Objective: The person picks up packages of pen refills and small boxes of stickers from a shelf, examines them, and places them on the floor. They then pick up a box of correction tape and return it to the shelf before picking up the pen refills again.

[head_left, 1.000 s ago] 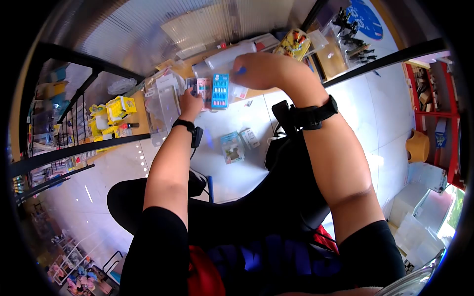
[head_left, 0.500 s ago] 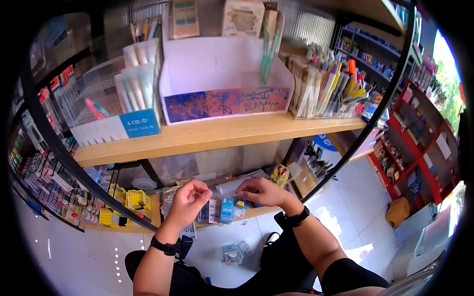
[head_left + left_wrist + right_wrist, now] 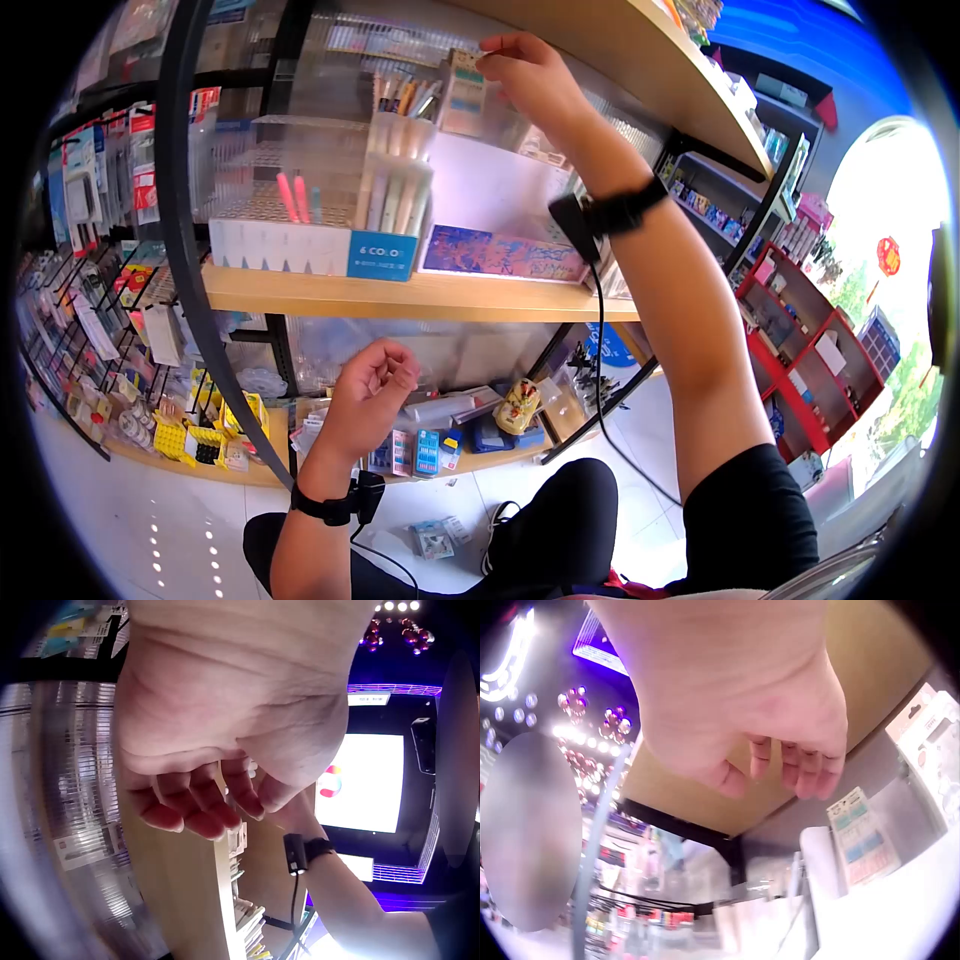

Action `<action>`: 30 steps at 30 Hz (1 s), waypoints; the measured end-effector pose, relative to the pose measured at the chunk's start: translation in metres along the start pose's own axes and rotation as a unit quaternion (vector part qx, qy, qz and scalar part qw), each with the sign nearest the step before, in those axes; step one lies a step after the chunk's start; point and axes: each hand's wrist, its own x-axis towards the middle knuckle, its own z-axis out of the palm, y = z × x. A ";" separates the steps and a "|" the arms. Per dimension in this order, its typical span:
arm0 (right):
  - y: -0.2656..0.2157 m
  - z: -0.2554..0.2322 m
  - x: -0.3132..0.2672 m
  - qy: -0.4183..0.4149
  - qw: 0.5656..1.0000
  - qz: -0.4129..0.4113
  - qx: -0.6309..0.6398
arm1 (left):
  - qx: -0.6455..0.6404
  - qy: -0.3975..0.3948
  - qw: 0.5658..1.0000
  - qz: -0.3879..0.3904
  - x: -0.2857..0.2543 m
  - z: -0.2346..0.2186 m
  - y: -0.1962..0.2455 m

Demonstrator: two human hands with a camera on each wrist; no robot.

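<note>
My right hand [image 3: 535,80] is raised to the top of the white display box [image 3: 500,190], beside a small carded pack [image 3: 464,95]. In the right wrist view that pack [image 3: 862,840] stands below the fingertips, apart from them, and the hand [image 3: 757,712] holds nothing. Lower down, my left hand [image 3: 370,400] hovers in front of the bottom shelf with its fingers loosely curled and nothing in them. The left wrist view shows the same empty hand [image 3: 232,712], fingers bent. Under it are a pink pack [image 3: 401,453] and a blue pack [image 3: 427,453] on the bottom shelf.
A wooden shelf [image 3: 480,302] carries pens in clear holders and a blue-labelled box [image 3: 382,255]. A black upright post [image 3: 178,200] stands at the left. Yellow baskets [image 3: 185,443] sit low at the left, and packages [image 3: 433,541] lie on the floor.
My right hand has risen from the bottom shelf to the top of the display box. My left hand has lifted off the packs and stays low. The view has tilted up.
</note>
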 end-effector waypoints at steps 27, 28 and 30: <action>0.113 0.001 0.108 -0.242 0.944 0.183 0.130 | -0.050 0.013 0.999 0.005 0.001 -0.022 0.028; 0.109 0.001 0.105 -0.241 0.944 0.183 0.130 | -0.050 0.012 0.999 0.004 0.001 -0.021 0.028; 0.074 0.007 0.085 -0.115 0.976 0.164 0.079 | -0.046 0.020 0.999 0.005 0.000 -0.021 0.029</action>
